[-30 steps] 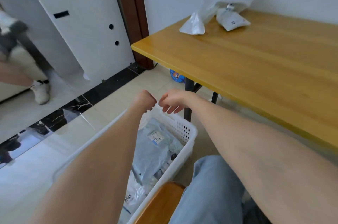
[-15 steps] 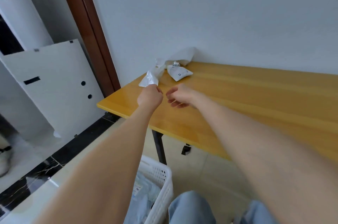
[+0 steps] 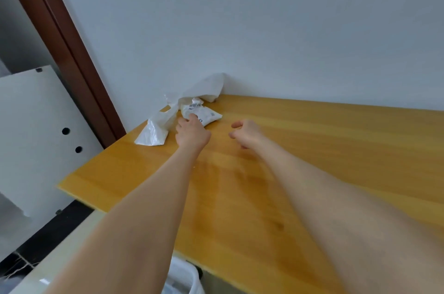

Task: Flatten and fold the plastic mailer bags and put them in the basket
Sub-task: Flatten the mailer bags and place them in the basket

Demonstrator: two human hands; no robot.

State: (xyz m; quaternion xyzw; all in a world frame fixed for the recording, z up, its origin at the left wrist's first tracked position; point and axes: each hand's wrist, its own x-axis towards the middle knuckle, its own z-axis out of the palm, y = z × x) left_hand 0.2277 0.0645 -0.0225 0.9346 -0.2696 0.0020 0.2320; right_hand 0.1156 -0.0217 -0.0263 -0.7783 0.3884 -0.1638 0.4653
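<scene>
Work left: small mailer (image 3: pixel 207 116) and big mailer (image 3: pixel 155 130) lie crumpled on the surface (image 3: pixel 312 149), open left hand (image 3: pixel 192 134) touching the small one, right hand (image 3: pixel 245 134) loose, empty.

The left bag (image 3: pixel 153 130) and right bag (image 3: pixel 206 116) lie on the counter (image 3: pixel 312 149), in its far left corner against the wall. The left hand (image 3: pixel 192 134) touches the right bag; the right hand (image 3: pixel 247 134) is further right. The basket (image 3: pixel 185 277) sits below the counter's near edge.

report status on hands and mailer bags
Left hand at small labelled mailer, grip unclear. Right hand loose, empty, over table. Crumpled white bag beside mailer, nothing blocking.
</scene>
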